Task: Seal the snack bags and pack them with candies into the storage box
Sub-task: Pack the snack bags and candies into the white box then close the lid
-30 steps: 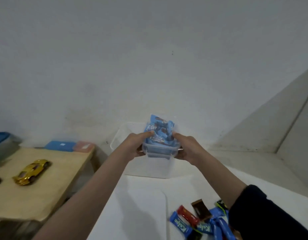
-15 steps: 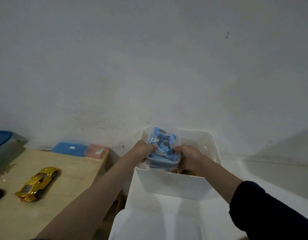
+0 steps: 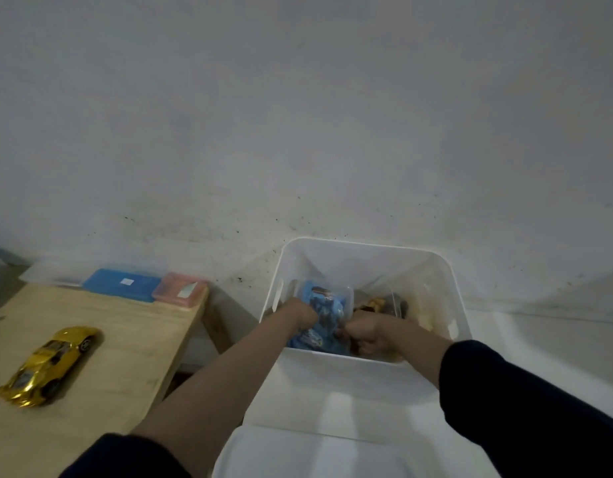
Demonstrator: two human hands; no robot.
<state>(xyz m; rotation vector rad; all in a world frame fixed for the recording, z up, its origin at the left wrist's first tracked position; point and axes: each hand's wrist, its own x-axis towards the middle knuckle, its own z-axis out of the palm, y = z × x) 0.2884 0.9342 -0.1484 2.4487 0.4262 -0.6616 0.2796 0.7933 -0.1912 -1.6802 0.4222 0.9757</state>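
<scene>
A white storage box (image 3: 450, 298) stands against the wall. Both my hands reach down inside it. Between them is a small clear container (image 3: 346, 292) stuffed with blue snack bags (image 3: 327, 308). My left hand (image 3: 303, 313) grips the container's left side and my right hand (image 3: 365, 334) grips its right side, fingers curled. The container sits low in the left half of the box. Brown and yellow wrapped items (image 3: 381, 303) lie in the box's right half, partly hidden.
A white lid (image 3: 332, 457) lies on the white surface in front of the box. To the left a wooden table (image 3: 125, 339) carries a gold toy car (image 3: 48, 363), a blue case (image 3: 120, 282) and a pink case (image 3: 181, 293).
My hands have carried the clear container forward and down, from above the box's rim into the box. My head has tilted toward the box; the loose candies have left the view.
</scene>
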